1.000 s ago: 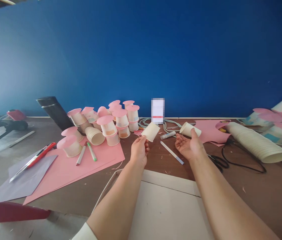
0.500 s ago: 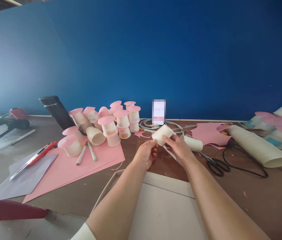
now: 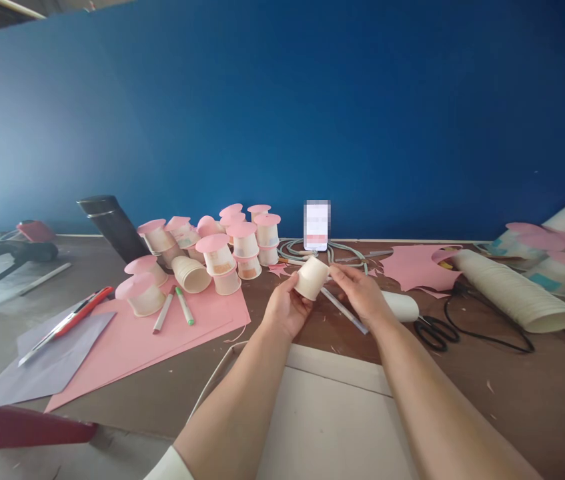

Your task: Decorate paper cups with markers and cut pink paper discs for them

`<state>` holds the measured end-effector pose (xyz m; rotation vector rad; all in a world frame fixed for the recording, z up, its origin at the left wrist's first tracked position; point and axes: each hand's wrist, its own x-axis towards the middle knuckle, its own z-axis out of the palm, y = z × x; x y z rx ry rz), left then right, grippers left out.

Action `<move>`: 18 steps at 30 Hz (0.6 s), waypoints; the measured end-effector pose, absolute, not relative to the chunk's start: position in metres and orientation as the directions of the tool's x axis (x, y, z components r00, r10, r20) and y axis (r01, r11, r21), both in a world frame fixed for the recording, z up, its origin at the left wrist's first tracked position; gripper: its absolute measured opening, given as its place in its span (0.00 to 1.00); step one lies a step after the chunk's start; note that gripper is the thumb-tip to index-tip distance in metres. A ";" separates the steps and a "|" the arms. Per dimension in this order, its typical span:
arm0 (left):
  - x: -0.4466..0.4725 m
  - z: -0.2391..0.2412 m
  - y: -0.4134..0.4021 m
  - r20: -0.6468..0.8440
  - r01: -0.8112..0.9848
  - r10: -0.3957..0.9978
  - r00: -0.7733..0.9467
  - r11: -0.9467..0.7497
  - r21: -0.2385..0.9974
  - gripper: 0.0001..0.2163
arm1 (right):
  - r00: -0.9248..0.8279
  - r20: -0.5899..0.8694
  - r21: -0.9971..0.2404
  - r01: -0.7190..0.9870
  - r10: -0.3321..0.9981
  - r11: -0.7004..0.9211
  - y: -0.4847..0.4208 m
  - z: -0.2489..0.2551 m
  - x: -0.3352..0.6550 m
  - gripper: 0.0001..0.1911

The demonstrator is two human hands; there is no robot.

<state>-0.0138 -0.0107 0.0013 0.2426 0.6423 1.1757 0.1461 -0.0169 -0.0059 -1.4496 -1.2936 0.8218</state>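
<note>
My left hand (image 3: 288, 308) is closed around a small white paper cup (image 3: 311, 277), thumb on its side and fingers beneath. The cup is tilted. My right hand (image 3: 359, 292) has its fingertips pinched at the cup's right edge. Below, between the hands, lies a thin pale pen-like stick (image 3: 345, 311). A second white paper cup (image 3: 402, 307) lies on its side just right of my right hand, with black-handled scissors (image 3: 436, 332) beside it. To the left stand several joined paper cups (image 3: 216, 259) topped with pink paper discs.
A phone (image 3: 317, 227) leans at the back by coiled cables (image 3: 289, 248). Pink paper sheets (image 3: 162, 353), markers (image 3: 185, 307) and a red cutter (image 3: 82, 308) lie left. On the right are cut pink paper (image 3: 415, 267), a long cup stack (image 3: 517, 293) and a black cable (image 3: 492, 340).
The cup has shifted slightly left and turned more upright in my left hand. My right fingers have moved from its side to its right edge. The lying cup has slid right.
</note>
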 end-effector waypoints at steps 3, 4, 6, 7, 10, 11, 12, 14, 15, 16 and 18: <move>-0.017 0.001 -0.008 -0.378 -0.812 0.920 0.104 0.298 0.502 0.04 | 0.318 0.210 -0.784 0.620 0.924 -0.035 -0.017 -0.003 0.156 0.20; -0.018 0.001 -0.007 -0.386 -0.818 0.919 0.079 0.281 0.502 0.04 | 0.298 0.196 -0.718 0.692 0.934 -0.070 -0.018 -0.002 0.158 0.18; -0.018 0.000 -0.006 -0.400 -0.821 0.915 0.046 0.263 0.507 0.04 | 0.249 0.120 -0.591 0.796 0.961 -0.133 -0.018 -0.003 0.159 0.15; -0.018 0.000 -0.005 -0.407 -0.820 0.913 0.032 0.257 0.511 0.04 | 0.227 0.076 -0.533 0.832 0.971 -0.152 -0.019 -0.004 0.158 0.15; -0.016 -0.003 -0.003 -0.432 -0.814 0.902 -0.011 0.243 0.528 0.03 | 0.187 -0.005 -0.411 0.895 0.982 -0.172 -0.020 -0.007 0.153 0.12; -0.016 -0.004 -0.003 -0.438 -0.811 0.899 -0.022 0.240 0.533 0.03 | 0.175 -0.018 -0.396 0.903 0.984 -0.168 -0.020 -0.007 0.152 0.11; -0.015 -0.004 -0.002 -0.442 -0.809 0.896 -0.028 0.240 0.537 0.02 | 0.168 -0.026 -0.401 0.901 0.985 -0.164 -0.020 -0.007 0.151 0.10; -0.014 -0.005 -0.001 -0.451 -0.805 0.892 -0.024 0.250 0.537 0.03 | 0.187 0.000 -0.475 0.864 0.982 -0.164 -0.019 -0.006 0.151 0.09; -0.013 -0.006 -0.001 -0.453 -0.807 0.891 -0.017 0.255 0.533 0.03 | 0.214 0.034 -0.540 0.826 0.976 -0.162 -0.018 -0.005 0.151 0.09; -0.013 -0.006 -0.001 -0.451 -0.810 0.893 -0.007 0.259 0.526 0.03 | 0.249 0.066 -0.618 0.771 0.966 -0.156 -0.018 -0.005 0.151 0.11; -0.011 -0.006 -0.001 -0.435 -0.820 0.900 0.019 0.263 0.509 0.04 | 0.301 0.096 -0.781 0.614 0.949 -0.115 -0.017 -0.004 0.151 0.14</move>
